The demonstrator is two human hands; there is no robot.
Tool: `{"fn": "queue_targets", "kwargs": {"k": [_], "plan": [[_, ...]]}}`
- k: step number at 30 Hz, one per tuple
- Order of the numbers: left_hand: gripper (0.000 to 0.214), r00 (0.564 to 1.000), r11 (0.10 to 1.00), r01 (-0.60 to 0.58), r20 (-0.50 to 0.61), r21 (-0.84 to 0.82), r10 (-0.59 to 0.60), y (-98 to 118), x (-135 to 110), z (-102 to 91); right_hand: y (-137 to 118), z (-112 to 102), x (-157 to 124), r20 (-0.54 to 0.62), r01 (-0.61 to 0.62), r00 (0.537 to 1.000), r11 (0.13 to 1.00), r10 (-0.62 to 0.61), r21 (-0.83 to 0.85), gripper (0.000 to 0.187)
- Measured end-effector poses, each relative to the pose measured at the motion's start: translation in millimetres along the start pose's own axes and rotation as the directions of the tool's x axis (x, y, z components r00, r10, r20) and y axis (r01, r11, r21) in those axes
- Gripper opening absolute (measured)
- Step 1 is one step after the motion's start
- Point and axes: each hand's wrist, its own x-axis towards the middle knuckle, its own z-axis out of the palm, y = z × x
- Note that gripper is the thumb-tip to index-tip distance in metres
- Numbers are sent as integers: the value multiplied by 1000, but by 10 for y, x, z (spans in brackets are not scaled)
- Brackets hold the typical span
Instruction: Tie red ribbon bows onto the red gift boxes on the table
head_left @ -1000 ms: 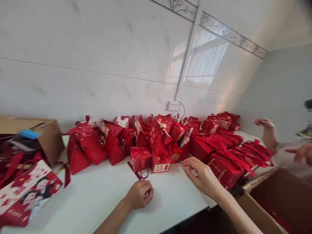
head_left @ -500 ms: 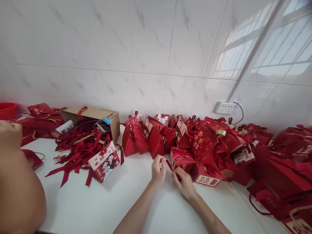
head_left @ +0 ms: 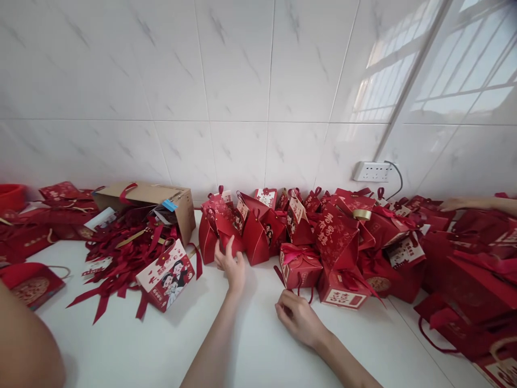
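Note:
My left hand (head_left: 230, 264) reaches out with its fingers spread, its fingertips at the front of a red pointed candy box (head_left: 218, 229). I cannot tell whether they touch it. My right hand (head_left: 299, 318) rests curled on the white table, just in front of a small red box (head_left: 301, 268) with a bright ribbon on top. What its closed fingers hold, if anything, is hidden. A dark red cord (head_left: 311, 295) hangs from that small box, close to the right knuckles. Left of my hands lies a red-and-white box printed with a cartoon couple (head_left: 173, 280).
A cardboard carton (head_left: 186, 210) lies on its side, spilling dark red ribbons (head_left: 121, 264). Red gift boxes (head_left: 339, 237) crowd the right, with a gold tape roll (head_left: 362, 214) among them. Other people's arms show at left (head_left: 28, 339) and right (head_left: 480, 203). A socket strip (head_left: 374, 172) is on the wall.
My left hand has moved left from the small ribboned box to the pointed candy box and opened. My right hand has drawn slightly back. Another person's arm has appeared at the right.

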Motion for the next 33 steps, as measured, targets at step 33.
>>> {"fn": "queue_targets", "kwargs": {"k": [33], "plan": [[75,892,766,-422,-373,-485,255,343,-2,-283,-62,-234,-29,-396,228,892,973,-219,-26,11]]}}
